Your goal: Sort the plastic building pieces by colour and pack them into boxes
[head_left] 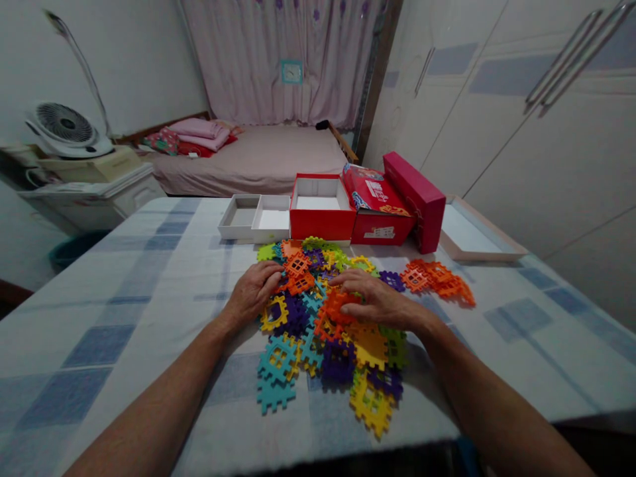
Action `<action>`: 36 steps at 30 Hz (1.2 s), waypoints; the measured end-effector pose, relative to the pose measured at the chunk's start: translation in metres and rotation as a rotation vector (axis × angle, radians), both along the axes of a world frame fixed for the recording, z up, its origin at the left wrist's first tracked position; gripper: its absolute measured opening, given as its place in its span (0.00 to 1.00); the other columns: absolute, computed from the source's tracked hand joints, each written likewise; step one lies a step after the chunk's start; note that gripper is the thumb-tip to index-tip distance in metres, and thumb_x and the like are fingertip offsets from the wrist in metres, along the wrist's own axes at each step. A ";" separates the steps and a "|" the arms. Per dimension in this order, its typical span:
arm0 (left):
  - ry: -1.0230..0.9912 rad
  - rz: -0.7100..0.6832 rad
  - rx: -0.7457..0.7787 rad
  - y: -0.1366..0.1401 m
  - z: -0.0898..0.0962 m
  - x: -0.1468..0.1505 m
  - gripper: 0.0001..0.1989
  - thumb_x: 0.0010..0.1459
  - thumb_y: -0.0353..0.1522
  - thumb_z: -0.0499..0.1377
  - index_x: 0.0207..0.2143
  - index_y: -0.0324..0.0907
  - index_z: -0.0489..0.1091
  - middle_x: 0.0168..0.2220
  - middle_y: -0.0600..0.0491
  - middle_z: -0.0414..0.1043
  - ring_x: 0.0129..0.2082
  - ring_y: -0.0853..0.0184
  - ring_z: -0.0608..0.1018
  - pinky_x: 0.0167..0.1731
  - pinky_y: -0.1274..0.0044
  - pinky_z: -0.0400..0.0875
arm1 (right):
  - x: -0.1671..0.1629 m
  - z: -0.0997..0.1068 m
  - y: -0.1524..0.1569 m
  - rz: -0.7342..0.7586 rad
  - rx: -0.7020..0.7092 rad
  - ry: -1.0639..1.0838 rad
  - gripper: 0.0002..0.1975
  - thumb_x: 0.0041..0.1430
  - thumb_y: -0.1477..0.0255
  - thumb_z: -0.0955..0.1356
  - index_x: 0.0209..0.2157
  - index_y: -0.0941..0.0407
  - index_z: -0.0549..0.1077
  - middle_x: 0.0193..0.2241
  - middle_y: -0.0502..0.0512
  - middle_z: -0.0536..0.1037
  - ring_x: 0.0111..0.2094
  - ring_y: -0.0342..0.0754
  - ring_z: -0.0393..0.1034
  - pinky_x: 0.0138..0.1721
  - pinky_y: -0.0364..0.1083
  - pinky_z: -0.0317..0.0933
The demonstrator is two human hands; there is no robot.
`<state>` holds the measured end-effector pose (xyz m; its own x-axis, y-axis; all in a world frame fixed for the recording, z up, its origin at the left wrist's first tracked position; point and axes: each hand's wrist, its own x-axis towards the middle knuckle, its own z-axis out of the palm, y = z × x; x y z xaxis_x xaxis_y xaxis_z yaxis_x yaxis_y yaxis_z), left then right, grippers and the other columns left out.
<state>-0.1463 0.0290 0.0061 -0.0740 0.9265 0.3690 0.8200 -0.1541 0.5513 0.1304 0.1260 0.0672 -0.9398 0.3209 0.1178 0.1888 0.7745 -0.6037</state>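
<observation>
Both hands lie spread and flat on the heap of tiles (328, 318) mid-table (149, 291) — left hand (254, 291) at its edge, right hand (372, 299) on top — likely light, stiff plastic, slippery when stacked, best pinched by the notched rims.

A loose pile of flat, square, toothed plastic building tiles (322, 331) lies in the middle of the checked tablecloth, in teal, purple, yellow, orange and green, many overlapping. Most lie flat; their window-like cutouts show the cloth. A smaller group of orange tiles (437, 278) lies apart at the right, just beside the pile's far edge.
</observation>
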 end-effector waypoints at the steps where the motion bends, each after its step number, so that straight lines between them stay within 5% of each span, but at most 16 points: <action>1: 0.000 0.002 0.001 0.000 0.000 0.000 0.20 0.65 0.41 0.45 0.43 0.40 0.72 0.46 0.46 0.72 0.48 0.61 0.72 0.52 0.66 0.66 | -0.002 -0.002 -0.001 0.010 0.016 -0.013 0.05 0.59 0.69 0.67 0.35 0.57 0.72 0.49 0.59 0.72 0.53 0.51 0.61 0.57 0.54 0.54; 5: 0.006 -0.004 0.002 0.000 -0.001 0.000 0.20 0.65 0.41 0.45 0.44 0.40 0.72 0.46 0.46 0.72 0.49 0.61 0.72 0.52 0.67 0.66 | -0.006 -0.006 -0.001 -0.074 0.049 0.011 0.04 0.58 0.72 0.66 0.34 0.57 0.70 0.38 0.56 0.73 0.42 0.49 0.65 0.46 0.50 0.59; 20: 0.020 -0.007 -0.010 0.000 0.002 0.000 0.22 0.64 0.42 0.44 0.43 0.40 0.73 0.47 0.45 0.73 0.49 0.60 0.72 0.52 0.65 0.66 | 0.013 0.000 0.024 -0.618 -0.187 0.382 0.13 0.54 0.65 0.66 0.41 0.55 0.67 0.32 0.49 0.72 0.31 0.44 0.65 0.34 0.43 0.59; 27: 0.025 0.001 0.002 0.002 -0.004 -0.005 0.22 0.64 0.44 0.45 0.43 0.42 0.73 0.47 0.47 0.73 0.49 0.60 0.73 0.53 0.66 0.66 | 0.072 0.006 0.064 -0.981 0.093 0.239 0.14 0.50 0.67 0.66 0.38 0.57 0.70 0.32 0.52 0.74 0.33 0.47 0.67 0.36 0.45 0.59; 32: 0.026 -0.005 0.004 0.002 -0.005 -0.006 0.22 0.64 0.44 0.45 0.43 0.41 0.73 0.47 0.46 0.73 0.49 0.60 0.73 0.53 0.66 0.67 | 0.094 -0.014 0.076 -1.044 0.247 -0.047 0.15 0.52 0.69 0.64 0.42 0.59 0.72 0.35 0.58 0.75 0.36 0.50 0.68 0.39 0.48 0.60; 36: 0.023 0.003 0.002 0.002 -0.005 -0.006 0.22 0.64 0.44 0.45 0.43 0.42 0.73 0.47 0.46 0.73 0.49 0.60 0.73 0.53 0.66 0.67 | 0.090 -0.012 0.072 -1.045 0.421 -0.094 0.19 0.55 0.67 0.65 0.47 0.60 0.72 0.46 0.65 0.73 0.47 0.55 0.67 0.46 0.50 0.60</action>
